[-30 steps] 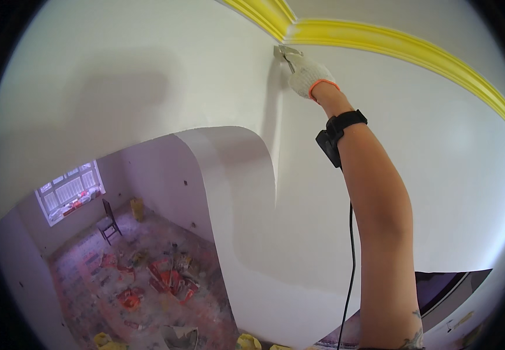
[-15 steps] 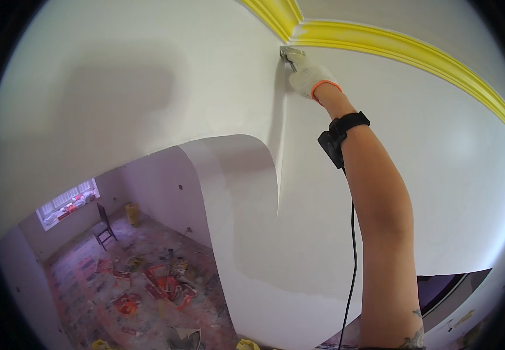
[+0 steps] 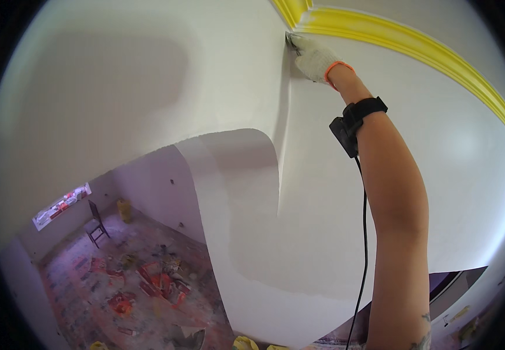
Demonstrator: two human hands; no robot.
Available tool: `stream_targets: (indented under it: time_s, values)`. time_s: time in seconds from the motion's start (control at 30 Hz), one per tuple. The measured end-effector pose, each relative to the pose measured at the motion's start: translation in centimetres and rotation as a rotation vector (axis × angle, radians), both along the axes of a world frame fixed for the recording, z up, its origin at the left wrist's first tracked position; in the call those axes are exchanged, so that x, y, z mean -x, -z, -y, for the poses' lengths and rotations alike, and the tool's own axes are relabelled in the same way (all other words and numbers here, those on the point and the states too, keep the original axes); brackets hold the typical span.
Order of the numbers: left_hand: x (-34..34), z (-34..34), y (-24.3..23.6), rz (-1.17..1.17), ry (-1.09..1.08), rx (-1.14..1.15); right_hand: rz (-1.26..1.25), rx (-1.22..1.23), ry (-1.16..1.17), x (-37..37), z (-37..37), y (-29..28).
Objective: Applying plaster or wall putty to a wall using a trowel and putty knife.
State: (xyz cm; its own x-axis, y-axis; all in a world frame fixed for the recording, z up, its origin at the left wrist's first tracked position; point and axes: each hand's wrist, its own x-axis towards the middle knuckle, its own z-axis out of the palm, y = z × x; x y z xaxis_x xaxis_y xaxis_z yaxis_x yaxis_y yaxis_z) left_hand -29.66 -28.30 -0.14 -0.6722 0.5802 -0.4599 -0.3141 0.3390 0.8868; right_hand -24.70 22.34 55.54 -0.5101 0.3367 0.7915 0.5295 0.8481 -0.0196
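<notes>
My right hand, in a pale knit work glove with an orange cuff, reaches high up. Its fingers are closed round a small putty knife, whose metal blade meets the white wall at the inside corner. That spot lies just below the yellow cornice, where two of its lengths join. The glove hides most of the tool's handle. Below the hand, the corner line runs down between the left wall and the right wall. My left hand does not show.
A black strapped device sits on my right forearm, its cable hanging down. An arched opening shows a room below, with a chair, a yellow container and red scraps on the floor. Yellow objects show at the bottom edge.
My right hand and the putty knife appear slightly higher and farther right in view, still at the corner under the cornice. The view has shifted, and the blade looks turned more edge-on.
</notes>
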Motion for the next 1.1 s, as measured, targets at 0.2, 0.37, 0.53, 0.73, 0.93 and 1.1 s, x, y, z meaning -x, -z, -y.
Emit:
stream_targets:
  time_s: [0.2,0.37,0.53,0.73,0.93,1.1]
  values:
    - [0.4,-0.4,1.2,0.037,0.087,-0.037,0.016,-0.016,-0.020,-0.2,-0.2,1.5]
    - [0.4,-0.6,1.5,0.001,0.111,0.044,0.081,0.074,-0.007,-0.5,0.8,4.3]
    - [0.2,-1.0,1.3,-0.014,0.170,0.083,0.076,-0.005,-0.029,-1.1,0.0,7.5]
    - [-0.4,-0.3,2.0,0.028,0.184,0.028,0.088,0.120,0.015,-2.1,1.3,11.7]
    - [-1.2,0.1,0.9,0.011,0.189,0.117,0.098,0.200,0.033,-2.8,2.0,17.4]
    - [-2.0,-0.1,0.3,-0.048,0.212,0.199,0.118,0.257,0.019,-3.0,3.1,22.2]
